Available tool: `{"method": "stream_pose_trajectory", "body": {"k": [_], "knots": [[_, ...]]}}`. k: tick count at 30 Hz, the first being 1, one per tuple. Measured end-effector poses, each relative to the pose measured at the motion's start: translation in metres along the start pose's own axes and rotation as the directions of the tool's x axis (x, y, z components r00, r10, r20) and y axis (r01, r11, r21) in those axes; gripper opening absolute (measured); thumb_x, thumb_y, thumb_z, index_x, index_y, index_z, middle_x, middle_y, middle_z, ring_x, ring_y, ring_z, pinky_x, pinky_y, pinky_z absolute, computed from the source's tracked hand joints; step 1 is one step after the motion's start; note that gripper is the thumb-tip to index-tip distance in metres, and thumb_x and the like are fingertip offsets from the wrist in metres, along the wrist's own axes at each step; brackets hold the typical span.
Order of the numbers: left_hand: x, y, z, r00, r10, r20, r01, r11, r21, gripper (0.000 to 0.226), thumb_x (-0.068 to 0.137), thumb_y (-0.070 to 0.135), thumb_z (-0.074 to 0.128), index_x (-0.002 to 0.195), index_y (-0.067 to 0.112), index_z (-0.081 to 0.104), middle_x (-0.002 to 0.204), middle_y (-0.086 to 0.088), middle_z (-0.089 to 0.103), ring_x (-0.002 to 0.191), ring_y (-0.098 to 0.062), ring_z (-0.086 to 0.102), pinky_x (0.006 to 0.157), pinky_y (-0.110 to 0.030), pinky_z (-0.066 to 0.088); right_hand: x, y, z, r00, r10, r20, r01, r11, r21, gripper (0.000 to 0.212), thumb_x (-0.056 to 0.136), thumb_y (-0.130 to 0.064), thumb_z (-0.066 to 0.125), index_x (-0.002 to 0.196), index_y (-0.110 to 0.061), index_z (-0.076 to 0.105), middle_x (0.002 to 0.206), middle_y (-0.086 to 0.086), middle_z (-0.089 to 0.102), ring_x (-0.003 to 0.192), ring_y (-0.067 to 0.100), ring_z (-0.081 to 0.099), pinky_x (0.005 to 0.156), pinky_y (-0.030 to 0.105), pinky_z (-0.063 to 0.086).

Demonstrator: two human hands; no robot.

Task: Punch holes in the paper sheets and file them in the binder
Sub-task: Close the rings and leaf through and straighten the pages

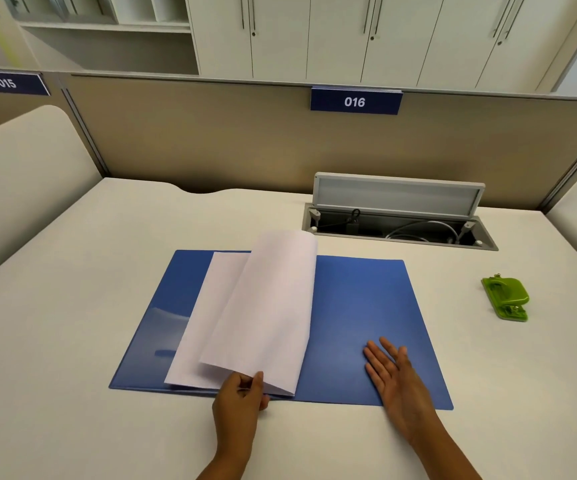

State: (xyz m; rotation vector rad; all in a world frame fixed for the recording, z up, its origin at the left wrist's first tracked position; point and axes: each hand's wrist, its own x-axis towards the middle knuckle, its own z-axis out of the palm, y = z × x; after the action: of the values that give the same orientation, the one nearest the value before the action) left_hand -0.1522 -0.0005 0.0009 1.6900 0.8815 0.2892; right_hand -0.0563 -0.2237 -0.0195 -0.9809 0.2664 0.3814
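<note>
The binder [366,306] is plain blue, the paper sheets [252,313] white, the hole punch [505,298] bright green (glossy).

binder spine: the paper sheets [245,317] cover the middle of the blue binder [366,323], so I cannot see any rings or clip.
punched holes: too small or hidden; I cannot tell whether the sheets have them.
my left hand [240,393]: fingertips tucked under the lifted sheet's corner, out of sight.
my forearms: both cut off by the bottom edge.
cable box [398,230]: its inside is dark, the plugs unclear.
hole punch [505,298]: details too small to tell.
</note>
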Motion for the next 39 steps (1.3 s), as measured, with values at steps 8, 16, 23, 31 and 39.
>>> {"method": "stream_pose_trajectory", "body": {"k": [8,16,23,31,39], "knots": [[-0.007,0.022,-0.012,0.996,0.062,-0.057,-0.068,0.990,-0.119,0.021,0.087,0.015,0.058,0.071,0.001,0.054,0.066,-0.018,0.065,0.059,-0.018,0.057,0.058,-0.017,0.038,-0.004,0.010,0.016,0.944,-0.329,0.010,0.212,0.585,-0.783,0.015,0.088,-0.037,0.055,0.103,-0.034,0.056,0.115,-0.006,0.060,0.111,0.015,0.056,0.102,0.033,0.045],[0.010,0.000,-0.019,0.996,-0.085,0.018,0.087,0.989,-0.119,0.011,0.091,0.010,0.051,0.086,0.002,0.056,0.076,-0.014,0.065,0.064,-0.025,0.061,0.066,-0.028,0.052,0.014,0.021,0.009,0.942,-0.167,0.290,0.237,-0.279,-0.931,0.116,0.050,-0.087,-0.023,0.145,-0.033,0.017,0.156,-0.011,0.007,0.145,0.016,0.000,0.116,0.031,0.013],[0.020,-0.013,-0.033,0.980,0.199,-0.026,-0.194,0.971,0.139,0.022,0.089,-0.007,0.044,0.078,0.007,0.056,0.076,-0.010,0.057,0.073,-0.027,0.053,0.064,-0.018,0.048,0.003,0.029,-0.002,0.933,-0.261,0.249,0.172,-0.283,-0.943,0.108,0.059,-0.084,-0.021,0.144,-0.032,0.020,0.155,-0.008,0.015,0.145,0.018,0.005,0.114,0.032,0.016],[0.076,-0.001,-0.069,0.923,-0.353,0.155,0.380,0.760,-0.527,0.041,0.096,0.037,0.030,0.092,0.008,0.059,0.087,-0.010,0.061,0.075,-0.026,0.059,0.050,-0.032,0.057,-0.008,0.032,-0.015,0.927,-0.323,0.188,0.088,-0.298,-0.950,0.094,0.074,-0.078,-0.009,0.140,-0.029,0.035,0.151,-0.005,0.031,0.142,0.023,0.021,0.108,0.040,0.031],[0.090,-0.008,-0.070,0.925,-0.309,0.222,0.317,0.948,-0.002,0.025,0.086,0.027,0.061,0.091,0.003,0.062,0.094,-0.016,0.060,0.081,-0.030,0.059,0.060,-0.032,0.059,-0.008,0.032,-0.010,0.932,-0.327,0.156,0.067,-0.267,-0.961,0.103,0.068,-0.081,-0.015,0.140,-0.027,0.036,0.151,-0.003,0.030,0.143,0.024,0.019,0.110,0.041,0.028]]}}
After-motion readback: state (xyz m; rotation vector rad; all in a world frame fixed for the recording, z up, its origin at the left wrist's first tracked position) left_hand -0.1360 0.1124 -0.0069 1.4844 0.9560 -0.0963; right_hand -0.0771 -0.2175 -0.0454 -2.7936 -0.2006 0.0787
